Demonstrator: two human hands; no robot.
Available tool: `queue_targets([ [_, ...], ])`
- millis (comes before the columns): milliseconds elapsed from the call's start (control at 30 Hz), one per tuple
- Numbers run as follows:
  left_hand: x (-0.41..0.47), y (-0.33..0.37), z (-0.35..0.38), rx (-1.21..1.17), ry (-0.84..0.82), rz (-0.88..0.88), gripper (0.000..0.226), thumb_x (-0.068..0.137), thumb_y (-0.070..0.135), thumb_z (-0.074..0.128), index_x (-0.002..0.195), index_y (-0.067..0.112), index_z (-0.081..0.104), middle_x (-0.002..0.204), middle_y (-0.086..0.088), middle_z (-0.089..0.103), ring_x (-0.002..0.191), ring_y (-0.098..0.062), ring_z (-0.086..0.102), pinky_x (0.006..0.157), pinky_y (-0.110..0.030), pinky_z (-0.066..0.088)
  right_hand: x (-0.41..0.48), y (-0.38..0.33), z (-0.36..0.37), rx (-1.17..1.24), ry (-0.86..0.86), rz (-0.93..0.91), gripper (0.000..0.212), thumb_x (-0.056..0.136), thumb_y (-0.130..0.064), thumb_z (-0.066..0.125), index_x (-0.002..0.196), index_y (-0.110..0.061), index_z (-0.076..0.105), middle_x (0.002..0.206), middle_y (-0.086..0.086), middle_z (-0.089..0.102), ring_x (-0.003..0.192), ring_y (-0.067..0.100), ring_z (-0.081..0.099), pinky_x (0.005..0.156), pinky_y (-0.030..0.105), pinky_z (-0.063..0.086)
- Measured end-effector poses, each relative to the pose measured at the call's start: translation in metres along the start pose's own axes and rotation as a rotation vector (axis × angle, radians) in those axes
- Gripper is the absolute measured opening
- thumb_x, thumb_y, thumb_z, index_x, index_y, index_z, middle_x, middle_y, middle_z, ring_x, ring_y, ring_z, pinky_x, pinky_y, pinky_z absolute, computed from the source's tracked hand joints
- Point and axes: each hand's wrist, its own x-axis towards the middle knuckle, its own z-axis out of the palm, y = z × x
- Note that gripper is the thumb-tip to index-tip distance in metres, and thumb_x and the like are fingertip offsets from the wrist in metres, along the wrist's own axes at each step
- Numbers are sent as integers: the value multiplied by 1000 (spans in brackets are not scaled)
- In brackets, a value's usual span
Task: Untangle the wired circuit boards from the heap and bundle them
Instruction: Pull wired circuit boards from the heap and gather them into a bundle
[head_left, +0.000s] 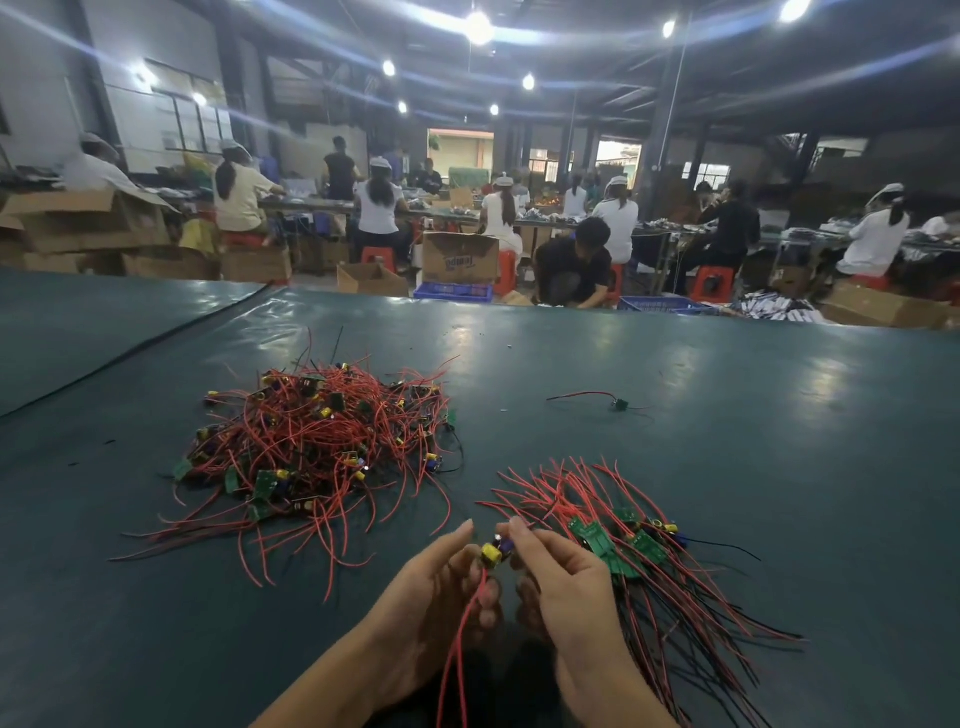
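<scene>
Circuit board (493, 553) — between both hands (434, 587) (563, 584)

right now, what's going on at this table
A person is sorting wired circuit boards. The left hand and right hand pinch one board, its red wires hanging down between them. The tangled heap lies to the left on the green table. A straightened bunch lies fanned out by the right hand. One stray board sits alone farther back.

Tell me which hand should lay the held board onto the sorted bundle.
Likely right. The right hand holds the wired circuit board and lies next to the sorted bundle; the left hand is nearer the tangled heap.
</scene>
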Motion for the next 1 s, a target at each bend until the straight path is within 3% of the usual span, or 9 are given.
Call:
queue_targets([
  [100,2,-5,0,74,-1,93,21,76,34,64,63,18,66,63,-5,59,50,-15,54,47,-23,45,4,1,-2,95,110,14,22,82,-18,73,62,-9,75,72,20,62,65,29,55,61,31,44],
  [200,4,-10,0,110,7,187,8,76,19,66,81,13,68,70,-10,64,51,-16,56,45,-23,45,5,3,-2,192,161,49,23,82,-16,74,60,-9,74,64,16,67,51,25,60,55,29,49],
  [333,8,-15,-3,262,26,341,29,75,-1,73,100,3,59,77,-9,67,55,-16,59,49,-24,49,4,3,-2,186,179,31,25,83,-17,74,60,-9,73,53,10,57,39,14,47,41,21,37],
  [433,10,-22,1,545,57,574,27,78,20,74,94,6,57,77,-5,69,61,-14,63,57,-25,52,1,2,2,99,151,-80,22,85,-18,72,65,-11,76,58,11,62,49,17,54,45,25,44],
  [500,12,-24,6,533,121,656,37,86,42,66,85,6,58,73,-10,67,57,-16,61,54,-25,50,-1,1,5,27,114,-151,22,86,-17,71,66,-11,76,57,9,64,51,12,57,48,25,50],
  [567,17,-21,9,396,251,648,56,86,54,52,77,-1,58,69,-16,63,55,-19,58,51,-27,48,1,0,9,-35,98,-194,23,87,-16,71,65,-13,76,60,13,66,55,12,59,55,30,54],
  [667,27,-8,9,221,397,531,59,84,60,49,71,5,65,62,-11,60,48,-16,52,47,-24,42,4,-1,16,-73,92,-212,26,88,-13,70,63,-18,77,56,4,64,46,6,49,46,19,42],
  [833,42,-3,4,170,452,457,55,86,62,51,70,14,72,64,-7,68,51,-15,60,51,-25,47,6,6,21,-17,110,-151,22,89,-15,69,68,-13,77,62,4,67,50,7,51,53,21,44],
  [1000,35,-15,-2,221,394,535,53,74,72,52,51,24,58,50,0,53,42,-12,47,43,-22,41,0,11,12,-45,126,-128,22,88,-20,70,68,-20,78,65,8,66,49,8,45,48,21,39],
])
